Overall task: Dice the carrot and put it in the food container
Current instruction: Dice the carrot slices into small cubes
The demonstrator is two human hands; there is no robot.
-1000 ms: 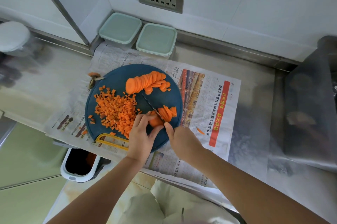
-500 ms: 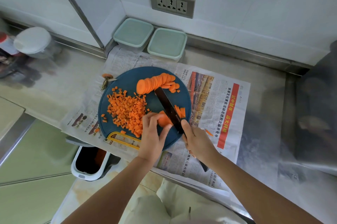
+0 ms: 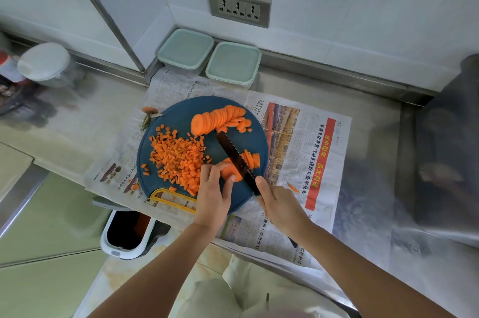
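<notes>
A round dark blue cutting board (image 3: pixel 181 118) lies on newspaper. A heap of diced carrot (image 3: pixel 178 159) covers its left half. A row of carrot slices (image 3: pixel 219 118) lies at its far side. My left hand (image 3: pixel 213 193) pinches a small stack of carrot slices (image 3: pixel 229 171) near the board's front right. My right hand (image 3: pixel 281 205) grips the handle of a black knife (image 3: pixel 237 159), whose blade lies across that stack. Carrot strips (image 3: pixel 252 159) sit to the right of the blade. Two lidded pale green food containers (image 3: pixel 185 50) (image 3: pixel 233 63) stand against the wall.
Newspaper (image 3: pixel 298 151) covers the steel counter. A carrot top (image 3: pixel 149 111) lies left of the board and a carrot sliver (image 3: pixel 293 187) on the paper to the right. A white bin (image 3: pixel 127 232) hangs below the counter edge. A lidded jar (image 3: pixel 45 65) stands far left, a socket (image 3: pixel 238 6) above.
The knife blade, seen edge-on a second ago, now lies tilted with its flat side showing across the stack. Both hands stay at the board's front right.
</notes>
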